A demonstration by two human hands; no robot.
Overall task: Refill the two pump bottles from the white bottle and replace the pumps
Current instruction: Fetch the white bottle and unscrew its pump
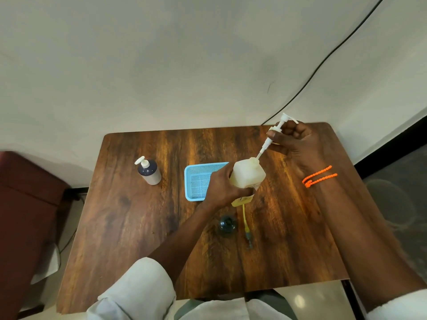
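Bottles wait on the wooden table: the left hand wraps the pale bottle just above the blue basket, while the right hand pinches its pump, tube tip in the neck. Judging by that, the pump needs lowering straight, then screwing down. A dark pump bottle stands well left.

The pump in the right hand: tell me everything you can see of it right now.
The pump is white plastic: a nozzle head on top, a collar below it, then a thin dip tube. It is out of its seat and tilted, head up and away, with the tube's lower end at the open neck of the pale bottle. The right hand pinches it around the collar; the left hand grips the bottle. It is not screwed down.
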